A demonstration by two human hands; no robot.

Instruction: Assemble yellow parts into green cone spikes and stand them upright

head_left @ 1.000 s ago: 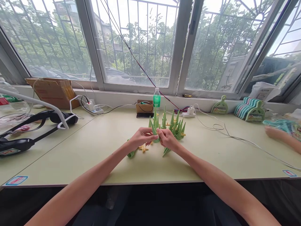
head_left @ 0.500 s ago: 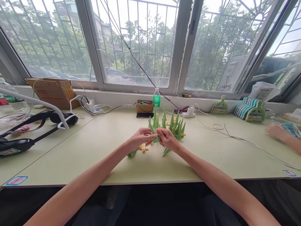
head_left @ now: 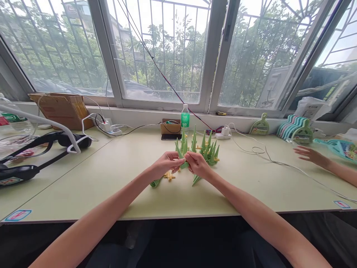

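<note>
My left hand (head_left: 168, 162) is closed on a green plastic cone (head_left: 180, 153), its pointed tip slanting up to the left. Fingers of my right hand (head_left: 197, 163) pinch at the cone's lower right side; any small part between them is mostly hidden. Just behind my hands, several green cones (head_left: 208, 150) stand upright on the table, some with yellow pegs. Below my left hand lie small yellow cross-shaped pieces (head_left: 169, 176) and a green cone on its side (head_left: 156, 183). Another green cone (head_left: 196, 180) lies under my right wrist.
On the table (head_left: 97, 186), a green-labelled bottle (head_left: 185, 118) and a small brown box (head_left: 170, 128) stand at the back. A black headset (head_left: 41, 152) lies left. Cables (head_left: 267, 156) cross the right side. Another person's hand (head_left: 314, 156) reaches in near dustpan-shaped items (head_left: 295, 128).
My hands keep nearly the same hold on the green cone. At the right, the other person's hand has moved leftward and opened, and a light-blue item shows behind it.
</note>
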